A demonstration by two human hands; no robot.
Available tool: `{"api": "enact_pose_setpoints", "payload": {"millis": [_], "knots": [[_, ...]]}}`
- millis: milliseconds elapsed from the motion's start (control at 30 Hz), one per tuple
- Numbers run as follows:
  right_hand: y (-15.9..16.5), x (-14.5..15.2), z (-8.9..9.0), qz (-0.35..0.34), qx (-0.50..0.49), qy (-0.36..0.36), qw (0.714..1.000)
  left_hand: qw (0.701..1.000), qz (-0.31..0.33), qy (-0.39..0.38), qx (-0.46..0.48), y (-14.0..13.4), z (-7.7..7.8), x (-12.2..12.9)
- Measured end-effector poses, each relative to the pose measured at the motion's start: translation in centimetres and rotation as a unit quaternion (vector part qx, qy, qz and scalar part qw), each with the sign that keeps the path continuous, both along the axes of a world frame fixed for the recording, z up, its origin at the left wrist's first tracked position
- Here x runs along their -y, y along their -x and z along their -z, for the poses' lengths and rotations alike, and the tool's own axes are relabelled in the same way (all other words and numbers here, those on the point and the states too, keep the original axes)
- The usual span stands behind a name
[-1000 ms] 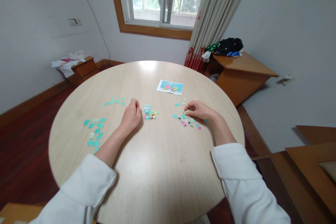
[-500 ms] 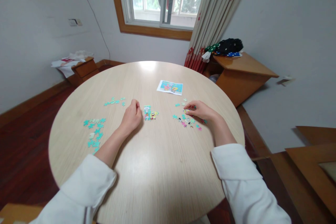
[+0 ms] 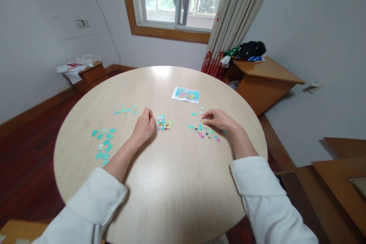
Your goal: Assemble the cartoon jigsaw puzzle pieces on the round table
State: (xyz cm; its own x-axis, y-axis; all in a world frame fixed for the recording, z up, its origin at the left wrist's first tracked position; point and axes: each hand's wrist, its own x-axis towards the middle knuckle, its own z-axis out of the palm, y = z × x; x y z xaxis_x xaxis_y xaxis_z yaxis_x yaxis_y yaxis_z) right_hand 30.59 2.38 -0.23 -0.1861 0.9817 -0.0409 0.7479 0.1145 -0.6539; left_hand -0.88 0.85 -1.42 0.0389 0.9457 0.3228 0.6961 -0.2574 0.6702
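Observation:
My left hand [image 3: 144, 125] rests on the table with its fingers curled closed, just left of a small joined section of jigsaw puzzle [image 3: 161, 123] with cartoon figures. Whatever those fingers may hold is hidden. To the right, my right hand [image 3: 219, 119] pinches a puzzle piece [image 3: 203, 121] with yellow on it between thumb and fingers. Loose puzzle pieces [image 3: 201, 135] in turquoise, pink and black-and-white lie below and around that hand, some partly covered by it. Behind the joined section lies a picture sheet [image 3: 185, 95] showing cartoon figures on turquoise.
Several turquoise and pale pieces [image 3: 106, 147] lie at the left of the round table [image 3: 171, 183], near my left forearm. Another group of pieces [image 3: 125, 110] sits farther back. A wooden cabinet [image 3: 263, 80] with cloths [image 3: 250, 50] stands beyond the right edge, beside a curtain [image 3: 225, 19].
Both hands stay almost in place. The whole view has shifted very slightly; no puzzle piece has visibly moved on the table.

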Motion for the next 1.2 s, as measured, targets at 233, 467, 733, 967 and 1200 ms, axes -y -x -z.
{"api": "enact_pose_setpoints", "payload": {"millis": [233,467,733,967,1200], "knots": [[0.18,0.13,-0.43,0.008,0.017,0.020,1.000,1.000,0.000,0.000,0.002,-0.04,0.04,-0.04],[0.16,0.05,-0.30,0.015,0.031,0.012,0.999,1.000,0.002,0.000,0.005,-0.05,0.08,-0.03],[0.56,0.45,-1.02,0.020,0.003,0.011,1.000,1.000,0.006,0.006,0.005,-0.15,-0.12,0.09],[0.44,0.31,-0.62,0.012,-0.049,0.027,0.998,1.000,0.002,0.007,0.003,-0.22,-0.15,0.09],[0.58,0.49,-0.64,-0.009,-0.095,0.043,0.994,1.000,0.008,-0.002,0.012,-0.17,0.07,0.05]]}}
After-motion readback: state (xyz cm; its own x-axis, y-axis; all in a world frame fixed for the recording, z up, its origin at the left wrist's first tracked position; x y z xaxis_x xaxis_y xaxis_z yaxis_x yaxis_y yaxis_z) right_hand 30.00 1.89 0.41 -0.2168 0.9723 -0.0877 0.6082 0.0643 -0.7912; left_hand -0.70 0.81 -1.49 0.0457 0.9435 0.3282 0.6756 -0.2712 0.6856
